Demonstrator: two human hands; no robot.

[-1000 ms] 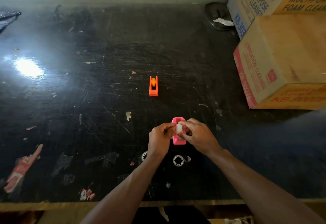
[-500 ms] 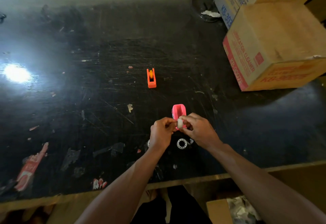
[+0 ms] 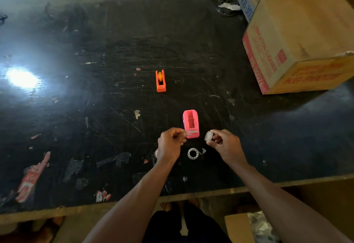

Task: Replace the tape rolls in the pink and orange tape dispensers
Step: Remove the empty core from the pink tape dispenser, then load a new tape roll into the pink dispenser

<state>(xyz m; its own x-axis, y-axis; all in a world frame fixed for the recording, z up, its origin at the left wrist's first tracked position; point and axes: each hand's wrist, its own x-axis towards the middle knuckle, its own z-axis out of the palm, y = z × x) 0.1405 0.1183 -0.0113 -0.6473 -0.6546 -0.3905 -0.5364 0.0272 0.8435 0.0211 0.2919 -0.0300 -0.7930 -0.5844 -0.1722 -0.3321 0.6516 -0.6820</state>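
The right hand (image 3: 224, 145) pinches a light, slippery clear tape roll (image 3: 208, 136) by its rim; the left hand (image 3: 170, 145) is curled shut near the pink dispenser (image 3: 191, 124).

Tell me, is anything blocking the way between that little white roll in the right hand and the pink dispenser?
Nothing visible. The right hand pinches the small white roll just right of the pink tape dispenser, whose open slot looks empty. The left hand sits at its near-left corner, not over the slot.
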